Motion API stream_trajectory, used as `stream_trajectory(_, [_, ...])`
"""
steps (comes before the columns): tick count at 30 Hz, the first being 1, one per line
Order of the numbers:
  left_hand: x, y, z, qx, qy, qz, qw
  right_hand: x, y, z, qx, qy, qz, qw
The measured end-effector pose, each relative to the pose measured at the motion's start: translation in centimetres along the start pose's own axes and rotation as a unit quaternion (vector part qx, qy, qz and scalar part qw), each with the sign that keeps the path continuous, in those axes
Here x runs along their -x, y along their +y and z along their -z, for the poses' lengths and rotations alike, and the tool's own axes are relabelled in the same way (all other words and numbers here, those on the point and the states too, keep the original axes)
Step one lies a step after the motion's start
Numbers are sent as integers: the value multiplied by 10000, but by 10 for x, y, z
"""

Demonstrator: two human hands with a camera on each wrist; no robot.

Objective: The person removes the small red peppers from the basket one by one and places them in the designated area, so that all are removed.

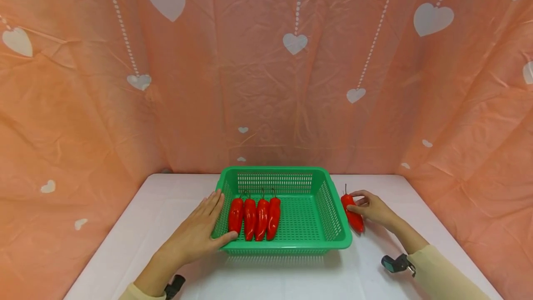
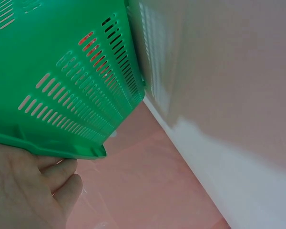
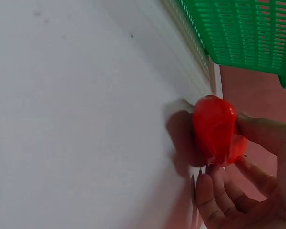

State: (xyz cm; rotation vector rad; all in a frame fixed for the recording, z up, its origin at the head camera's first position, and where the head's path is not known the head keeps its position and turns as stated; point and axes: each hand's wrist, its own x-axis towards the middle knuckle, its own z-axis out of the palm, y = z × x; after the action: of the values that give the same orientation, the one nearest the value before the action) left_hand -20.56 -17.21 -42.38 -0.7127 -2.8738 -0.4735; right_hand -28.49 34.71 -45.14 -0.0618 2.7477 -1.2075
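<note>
A green plastic basket (image 1: 291, 244) stands on the white table, with several red chili peppers (image 1: 262, 216) lying side by side in its left half, stems toward the back. My left hand (image 1: 197, 230) rests on the basket's left side, fingers extended along the rim and thumb over the front corner. In the left wrist view the palm lies against the rim's underside. To the right of the basket, my right hand (image 1: 374, 208) pinches another red chili pepper (image 3: 214, 126) between thumb and fingers. Its stem points up and away, and its tip toward the front, close over the table.
The white table (image 1: 175, 198) extends around the basket on both sides and in front. Pink cloth (image 1: 258, 82) with white hearts hangs behind and at both sides. Dark wrist-worn devices (image 1: 395, 264) sit at both forearms.
</note>
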Motion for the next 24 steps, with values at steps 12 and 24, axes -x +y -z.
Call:
stream_trajectory(12, [-1,0,0,54,-2,1,10000,1,5,2,-83,-27,45,10000])
stream_trajectory(24, [1,2,1,78,-23,24,10000,6,5,7,-138,86,14,9999])
